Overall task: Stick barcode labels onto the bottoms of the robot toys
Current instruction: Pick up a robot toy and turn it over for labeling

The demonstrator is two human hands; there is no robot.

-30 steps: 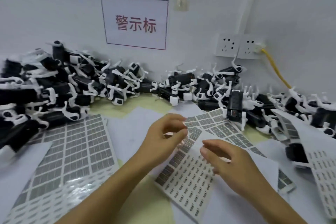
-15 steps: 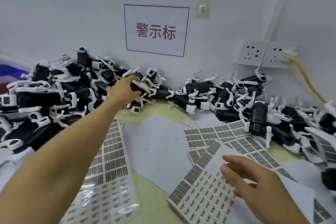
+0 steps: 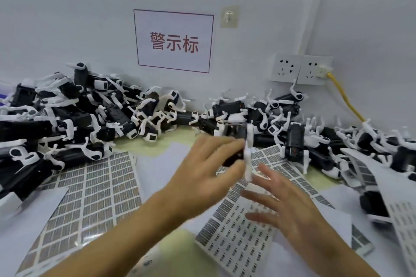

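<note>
Toys heaped along the wall, one in hand

We see the toy pile (image 3: 94, 117) behind label sheets (image 3: 238, 238); our left hand (image 3: 202, 173) grips a blurred toy (image 3: 238, 153) above them, our right hand (image 3: 290, 204) spread, fingers straight, just beside it.

head | 1 view | faces forward-down | close over table (image 3: 157, 252) | toward wall (image 3: 67, 18)

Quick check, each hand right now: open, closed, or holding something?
Left hand: grip closed on a black-and-white robot toy, blurred.
Right hand: open, fingers spread over the label sheet, holding nothing.
</note>
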